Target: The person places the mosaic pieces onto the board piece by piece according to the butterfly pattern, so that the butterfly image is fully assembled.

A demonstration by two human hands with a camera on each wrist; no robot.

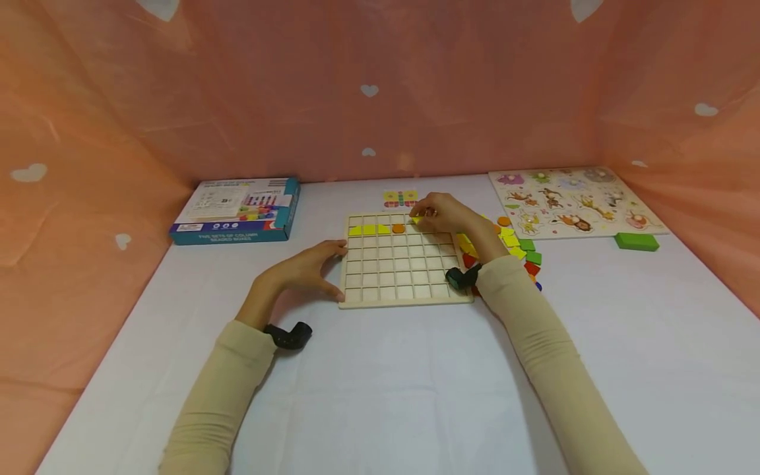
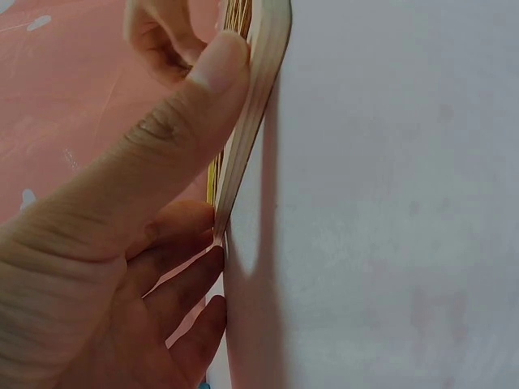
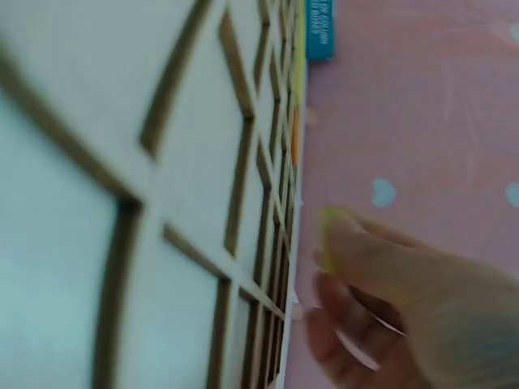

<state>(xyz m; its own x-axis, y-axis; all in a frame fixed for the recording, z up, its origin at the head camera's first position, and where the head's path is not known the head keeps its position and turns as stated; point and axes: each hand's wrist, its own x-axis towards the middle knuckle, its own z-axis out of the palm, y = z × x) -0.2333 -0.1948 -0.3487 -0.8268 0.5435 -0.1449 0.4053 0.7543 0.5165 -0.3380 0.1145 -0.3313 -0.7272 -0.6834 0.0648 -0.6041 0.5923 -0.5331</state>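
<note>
A wooden grid board (image 1: 386, 265) lies flat on the table, its squares pale. Near the left end of its top row sit several yellow pieces (image 1: 369, 229), followed by a round orange piece (image 1: 398, 229). My left hand (image 1: 304, 268) is spread along the board's left side, thumb by the near corner and fingertips farther up the edge. Over the top row, my right hand (image 1: 446, 212) pinches a small yellow tile (image 3: 328, 237) between thumb and fingers. The tile's shape is mostly hidden by the fingertips.
Loose coloured pieces (image 1: 530, 257) lie in a pile right of the board, partly behind the right forearm. A small pattern card (image 1: 400, 198) is beyond the board. A boxed set (image 1: 234, 211) stands left; an animal puzzle (image 1: 572, 201) and green block (image 1: 637, 241) are right.
</note>
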